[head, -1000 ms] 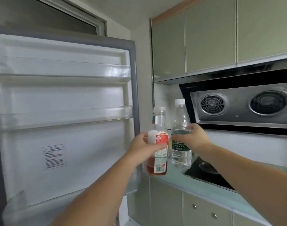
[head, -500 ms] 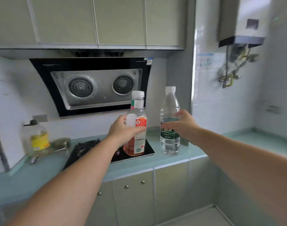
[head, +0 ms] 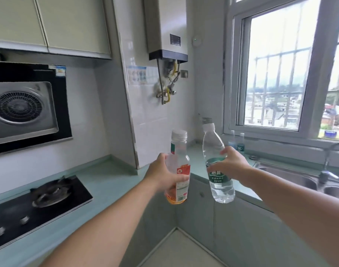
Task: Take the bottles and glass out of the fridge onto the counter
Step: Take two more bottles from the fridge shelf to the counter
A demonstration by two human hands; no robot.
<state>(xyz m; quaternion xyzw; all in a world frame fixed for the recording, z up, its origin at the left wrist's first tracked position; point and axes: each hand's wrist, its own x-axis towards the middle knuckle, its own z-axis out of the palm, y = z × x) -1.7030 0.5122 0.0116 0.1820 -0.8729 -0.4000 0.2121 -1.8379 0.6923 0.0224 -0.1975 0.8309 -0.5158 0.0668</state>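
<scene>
A pale green L-shaped desk (head: 111,178) runs along two walls and turns at the corner. On its left stretch lies a black hob (head: 39,207), with a hood (head: 20,110) on the wall above it and cupboards (head: 72,24) higher up. A water heater (head: 166,27) hangs near the corner. The right stretch carries a steel sink (head: 292,178) with a tap (head: 327,157) under a barred window (head: 276,74); two small bottles (head: 240,143) stand by the sill.

The left hand (head: 161,174) is wrapped round a red-label bottle (head: 179,149), upright, with a little amber liquid at the bottom. The right hand (head: 232,164) grips a water bottle (head: 221,189) at its green label, top tilted left. Both bottles are in the air in front of the corner, off the desk.

Half a second ago the view faced the hood and hob; it has swung right to the window, and the water bottle, upright then, now leans.
</scene>
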